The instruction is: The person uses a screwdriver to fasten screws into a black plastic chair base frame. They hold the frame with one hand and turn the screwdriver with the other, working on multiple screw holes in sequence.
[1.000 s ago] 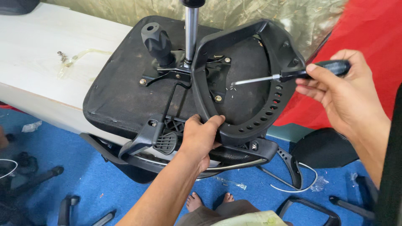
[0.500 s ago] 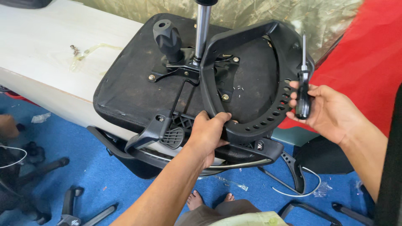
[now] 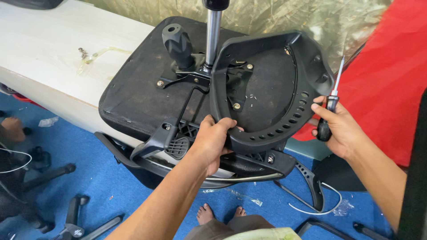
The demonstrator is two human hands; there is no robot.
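Left hand (image 3: 212,141) fingers clamp the curved, perforated black plastic armrest bracket (image 3: 271,129) at 6 o'clock on the upturned fabric seat (image 3: 138,95); right hand (image 3: 340,129) grips a screwdriver (image 3: 331,104) upright at 3 o'clock.

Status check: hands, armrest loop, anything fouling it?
Left hand clamped on black armrest loop, near rim. Right hand holds screwdriver, tip up, off the loop. Loop rests on upturned seat base; nothing blocking.

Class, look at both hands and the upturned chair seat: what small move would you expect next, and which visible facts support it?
Probably bringing the screwdriver tip down to a bolt inside the armrest loop. The right hand holds the screwdriver with its tip pointing up, off the work, while the left hand grips the loop's lower edge against the seat underside, as if steadying it.
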